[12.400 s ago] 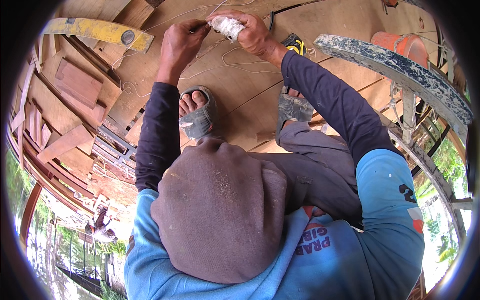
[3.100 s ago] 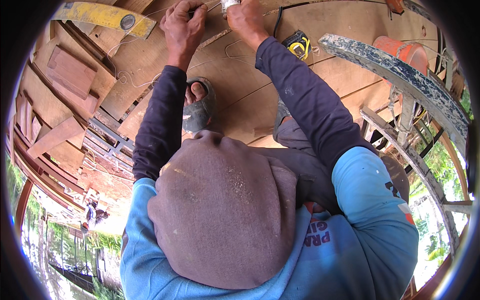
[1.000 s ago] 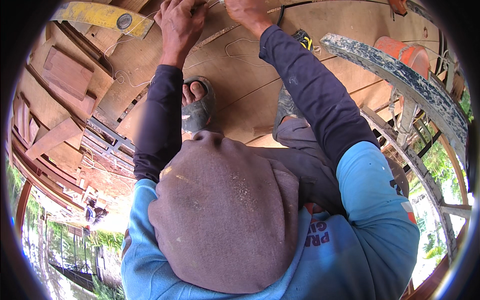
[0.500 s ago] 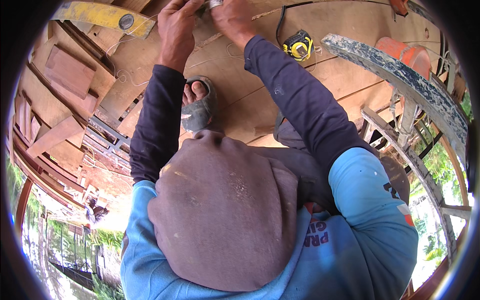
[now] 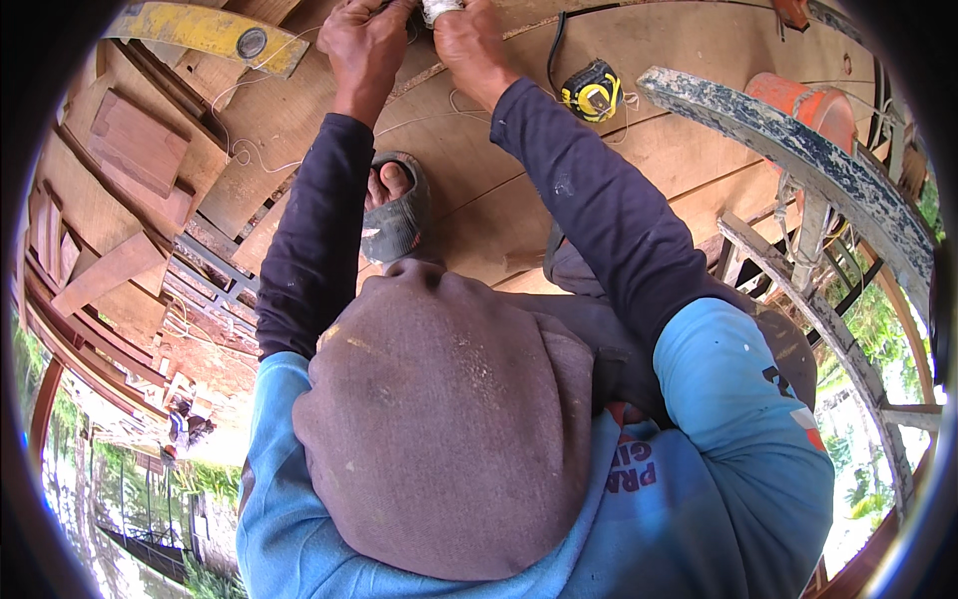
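Both arms reach ahead to the top edge of the picture. My left hand [image 5: 366, 48] is closed with its fingers pinched; what they hold is hidden at the edge. My right hand [image 5: 473, 48] grips a spool of white string [image 5: 440, 8], only partly in view. The two hands are close together but apart. Thin white string [image 5: 239, 150] curls over the wooden boards [image 5: 479, 200] below and left of my hands. A yellow and black tape measure [image 5: 593, 90] lies on the boards to the right of my right hand.
A yellow spirit level [image 5: 205, 33] lies at the far left, with wood offcuts [image 5: 140, 143] nearby. On the right stand a paint-spattered wooden trestle [image 5: 778, 135] and an orange bucket [image 5: 813, 108]. My sandalled foot [image 5: 396, 210] rests between my arms. Gaps show between boards at left.
Both hands have come slightly lower in the picture, toward me. More of the white spool in my right hand shows now.
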Demonstrator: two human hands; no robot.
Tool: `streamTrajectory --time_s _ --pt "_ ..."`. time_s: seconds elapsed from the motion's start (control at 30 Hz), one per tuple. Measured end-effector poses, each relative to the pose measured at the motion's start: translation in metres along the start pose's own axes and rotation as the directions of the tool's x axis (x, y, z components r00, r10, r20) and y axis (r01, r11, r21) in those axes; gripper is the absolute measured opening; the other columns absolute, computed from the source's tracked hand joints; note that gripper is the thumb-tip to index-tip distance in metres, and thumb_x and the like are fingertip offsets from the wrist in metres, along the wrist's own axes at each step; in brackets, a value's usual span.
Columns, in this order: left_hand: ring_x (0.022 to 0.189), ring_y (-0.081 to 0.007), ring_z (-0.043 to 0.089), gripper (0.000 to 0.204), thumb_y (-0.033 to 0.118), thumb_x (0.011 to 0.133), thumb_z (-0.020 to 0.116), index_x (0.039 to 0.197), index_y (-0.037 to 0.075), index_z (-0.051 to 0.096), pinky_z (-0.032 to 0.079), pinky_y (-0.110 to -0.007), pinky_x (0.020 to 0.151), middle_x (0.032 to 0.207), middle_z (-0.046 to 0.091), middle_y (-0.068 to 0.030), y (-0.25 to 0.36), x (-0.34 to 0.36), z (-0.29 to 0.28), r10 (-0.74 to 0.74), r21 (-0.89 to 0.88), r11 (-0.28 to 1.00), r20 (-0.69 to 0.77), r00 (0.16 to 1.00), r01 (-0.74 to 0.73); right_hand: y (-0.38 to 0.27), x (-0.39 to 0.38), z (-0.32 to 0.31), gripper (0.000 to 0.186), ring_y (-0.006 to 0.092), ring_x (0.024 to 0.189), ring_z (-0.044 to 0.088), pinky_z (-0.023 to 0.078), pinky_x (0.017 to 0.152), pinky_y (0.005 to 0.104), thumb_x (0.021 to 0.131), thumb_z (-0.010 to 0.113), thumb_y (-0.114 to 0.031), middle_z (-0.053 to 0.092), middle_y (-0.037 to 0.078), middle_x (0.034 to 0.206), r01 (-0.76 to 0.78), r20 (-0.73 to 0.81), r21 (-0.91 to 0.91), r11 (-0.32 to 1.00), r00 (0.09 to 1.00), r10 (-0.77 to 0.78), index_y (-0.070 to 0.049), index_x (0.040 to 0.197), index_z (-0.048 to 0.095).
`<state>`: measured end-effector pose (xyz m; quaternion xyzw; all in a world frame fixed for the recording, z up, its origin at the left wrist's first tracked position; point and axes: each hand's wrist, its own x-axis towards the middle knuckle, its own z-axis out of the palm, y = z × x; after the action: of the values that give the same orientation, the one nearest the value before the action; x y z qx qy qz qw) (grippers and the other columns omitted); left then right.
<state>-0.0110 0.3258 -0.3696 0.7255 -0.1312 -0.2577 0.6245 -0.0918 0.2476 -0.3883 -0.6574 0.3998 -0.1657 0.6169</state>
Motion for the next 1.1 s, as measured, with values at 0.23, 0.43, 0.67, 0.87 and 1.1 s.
streamTrajectory --time_s 0.23,0.43,0.67,0.87,1.1 --pt "0.083 -0.0330 0.062 0.010 0.020 0.082 0.069 0.084 0.011 0.073 0.046 -0.044 0.079 0.080 0.069 -0.0085 -0.012 0.005 -0.004 0.426 0.568 0.721 0.088 0.900 -0.397 -0.014 0.013 -0.020 0.030 0.0126 0.059 0.045 0.036 0.053 0.0318 0.096 0.050 -0.028 0.052 0.002 0.065 -0.053 0.155 -0.023 0.998 0.986 0.056 -0.001 0.086 0.061" --pt "0.094 -0.0307 0.061 0.013 0.025 0.084 0.067 0.082 0.013 0.071 0.038 -0.047 0.090 0.087 0.069 -0.0075 -0.004 0.008 -0.004 0.363 0.641 0.657 0.193 0.911 -0.397 -0.008 0.024 -0.021 0.032 0.0081 0.056 0.044 0.034 0.050 0.0277 0.096 0.057 -0.033 0.053 -0.003 0.065 -0.158 0.192 0.116 0.981 0.972 0.134 -0.006 0.079 0.062" --pt "0.092 -0.0310 0.062 0.011 0.020 0.082 0.070 0.085 0.009 0.072 0.042 -0.045 0.087 0.088 0.070 -0.0085 -0.007 0.012 -0.009 0.374 0.583 0.712 0.156 0.914 -0.391 -0.002 0.029 -0.020 0.031 0.0071 0.057 0.053 0.039 0.049 0.0233 0.097 0.058 -0.036 0.062 -0.002 0.071 -0.222 0.202 0.246 0.944 0.964 0.174 -0.007 0.089 0.069" --pt "0.084 -0.0291 0.064 0.014 0.018 0.085 0.068 0.088 0.005 0.071 0.048 -0.040 0.077 0.085 0.069 -0.0118 -0.011 0.009 -0.013 0.331 0.529 0.778 0.115 0.937 -0.340 -0.008 0.027 -0.029 0.023 0.0057 0.063 0.058 0.043 0.051 0.0207 0.097 0.054 -0.024 0.067 -0.003 0.081 -0.286 0.245 0.325 0.901 0.946 0.212 -0.008 0.097 0.070" --pt "0.063 -0.0087 0.056 0.015 0.011 0.093 0.062 0.091 -0.003 0.067 0.044 -0.025 0.056 0.073 0.064 -0.0019 0.000 0.005 -0.016 -0.093 -0.052 0.994 0.138 0.986 0.101 -0.002 0.026 -0.028 0.023 0.0088 0.077 0.062 0.049 0.062 0.0208 0.096 0.055 -0.017 0.068 0.001 0.094 -0.207 0.337 0.334 0.919 0.937 0.088 -0.004 0.111 0.067"
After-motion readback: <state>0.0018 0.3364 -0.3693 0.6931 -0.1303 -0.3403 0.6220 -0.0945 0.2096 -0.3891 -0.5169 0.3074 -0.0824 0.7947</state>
